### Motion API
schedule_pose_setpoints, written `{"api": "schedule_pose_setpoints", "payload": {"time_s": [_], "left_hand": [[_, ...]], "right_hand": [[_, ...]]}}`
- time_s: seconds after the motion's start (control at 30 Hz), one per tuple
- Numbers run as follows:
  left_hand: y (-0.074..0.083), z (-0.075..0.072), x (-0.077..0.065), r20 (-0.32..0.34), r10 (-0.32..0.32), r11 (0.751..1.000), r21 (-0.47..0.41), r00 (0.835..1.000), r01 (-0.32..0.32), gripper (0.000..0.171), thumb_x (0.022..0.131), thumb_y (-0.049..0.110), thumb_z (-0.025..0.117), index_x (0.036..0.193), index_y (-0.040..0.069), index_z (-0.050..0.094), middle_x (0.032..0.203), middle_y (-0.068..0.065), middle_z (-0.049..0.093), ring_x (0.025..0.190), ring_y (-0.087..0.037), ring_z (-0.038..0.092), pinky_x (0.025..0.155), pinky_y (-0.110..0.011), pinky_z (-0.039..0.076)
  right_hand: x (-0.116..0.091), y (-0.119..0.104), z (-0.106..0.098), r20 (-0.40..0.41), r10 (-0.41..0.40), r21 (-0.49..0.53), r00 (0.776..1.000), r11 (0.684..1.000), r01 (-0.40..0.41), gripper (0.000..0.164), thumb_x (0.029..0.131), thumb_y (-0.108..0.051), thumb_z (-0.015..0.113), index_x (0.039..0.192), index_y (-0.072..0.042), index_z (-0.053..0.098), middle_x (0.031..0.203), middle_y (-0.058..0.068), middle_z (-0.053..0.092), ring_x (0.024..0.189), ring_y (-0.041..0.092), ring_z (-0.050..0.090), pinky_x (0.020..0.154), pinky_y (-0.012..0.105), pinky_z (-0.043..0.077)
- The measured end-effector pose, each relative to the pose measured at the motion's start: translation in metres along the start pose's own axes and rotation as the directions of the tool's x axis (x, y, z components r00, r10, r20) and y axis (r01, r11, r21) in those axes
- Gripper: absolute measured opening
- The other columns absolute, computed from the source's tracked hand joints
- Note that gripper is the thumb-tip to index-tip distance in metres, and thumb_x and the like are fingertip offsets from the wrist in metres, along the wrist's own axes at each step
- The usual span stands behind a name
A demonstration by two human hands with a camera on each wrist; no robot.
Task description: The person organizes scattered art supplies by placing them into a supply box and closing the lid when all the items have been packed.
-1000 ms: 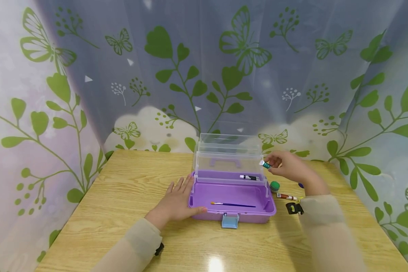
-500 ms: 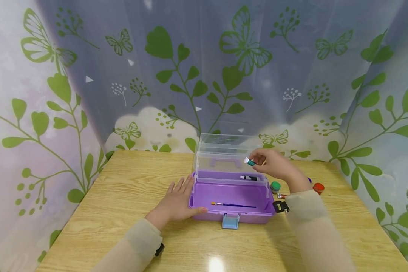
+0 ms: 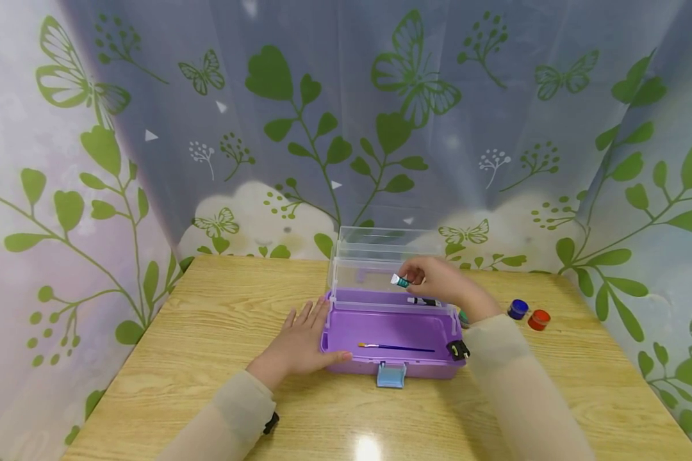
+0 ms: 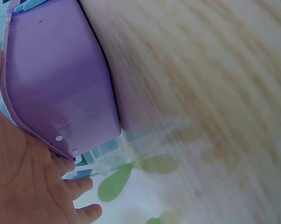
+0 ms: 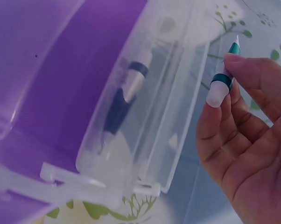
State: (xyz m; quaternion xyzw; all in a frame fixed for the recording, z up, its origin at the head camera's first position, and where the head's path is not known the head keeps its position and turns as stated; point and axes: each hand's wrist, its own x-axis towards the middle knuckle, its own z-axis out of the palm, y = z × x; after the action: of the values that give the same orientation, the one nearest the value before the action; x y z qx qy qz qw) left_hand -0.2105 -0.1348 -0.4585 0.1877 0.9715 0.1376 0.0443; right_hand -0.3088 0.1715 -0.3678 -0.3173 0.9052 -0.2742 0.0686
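A purple plastic box (image 3: 427, 369) stands with its clear lid raised and clear trays at its back. My left hand (image 3: 300, 346) rests with spread, straight fingers against the box's left end, its thumb over the front rim. Over the trays, my right hand (image 3: 441, 285) pinches a small green-and-white paint tube (image 5: 221, 79) between thumb and fingers; the tube's white end points left in the head view. Below it a black-and-white paint tube (image 3: 423, 301) lies in a clear tray. On the box floor lies a blue-handled paintbrush (image 3: 398, 348).
Right of the box are a blue paint jar (image 3: 518, 309) and a red paint jar (image 3: 539, 319). A green jar (image 3: 464, 318) shows partly beside the right sleeve. The blue latch (image 3: 391, 375) hangs at the box front. A patterned curtain (image 3: 346, 128) backs the wooden table (image 3: 236, 282).
My right hand has carried the green-and-white paint tube leftward, from beside the box to above the trays. The right forearm now covers the brown-red tube on the table. My left hand stays put.
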Motion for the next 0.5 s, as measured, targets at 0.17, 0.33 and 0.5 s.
{"api": "schedule_pose_setpoints", "payload": {"time_s": [0.17, 0.33, 0.5], "left_hand": [[0.000, 0.000, 0.001, -0.001, -0.005, 1.000, 0.007, 1.000, 0.005, 0.118, 0.083, 0.086, 0.043, 0.161, 0.004, 0.007, 0.168, -0.010, 0.003, 0.153, -0.036, 0.007, 0.122, -0.056, 0.007], [0.001, 0.000, 0.000, -0.003, -0.004, 1.000, 0.003, 1.000, 0.004, 0.117, 0.084, 0.084, 0.044, 0.161, 0.004, 0.007, 0.168, -0.010, 0.003, 0.153, -0.036, 0.008, 0.122, -0.056, 0.007], [-0.001, 0.001, 0.001, -0.008, 0.004, 1.000, -0.006, 1.000, -0.004, 0.118, 0.084, 0.084, 0.044, 0.161, 0.003, 0.007, 0.168, -0.011, 0.004, 0.152, -0.037, 0.008, 0.121, -0.057, 0.007]], "right_hand": [[0.009, -0.003, 0.008, 0.064, 0.002, -0.025, 0.998, 1.000, -0.001, 0.022, 0.091, -0.002, 0.069, 0.113, -0.006, 0.069, 0.098, 0.004, 0.067, 0.093, 0.021, 0.064, 0.083, 0.038, 0.056], [0.015, -0.004, 0.014, 0.088, 0.001, -0.047, 0.996, 0.999, 0.003, 0.021, 0.088, 0.001, 0.070, 0.108, -0.007, 0.071, 0.094, 0.003, 0.067, 0.090, 0.018, 0.062, 0.080, 0.033, 0.056], [0.019, -0.005, 0.018, 0.111, -0.018, -0.058, 0.994, 0.998, 0.024, 0.019, 0.086, 0.002, 0.070, 0.103, -0.008, 0.071, 0.091, 0.002, 0.066, 0.087, 0.016, 0.061, 0.080, 0.033, 0.055]]}}
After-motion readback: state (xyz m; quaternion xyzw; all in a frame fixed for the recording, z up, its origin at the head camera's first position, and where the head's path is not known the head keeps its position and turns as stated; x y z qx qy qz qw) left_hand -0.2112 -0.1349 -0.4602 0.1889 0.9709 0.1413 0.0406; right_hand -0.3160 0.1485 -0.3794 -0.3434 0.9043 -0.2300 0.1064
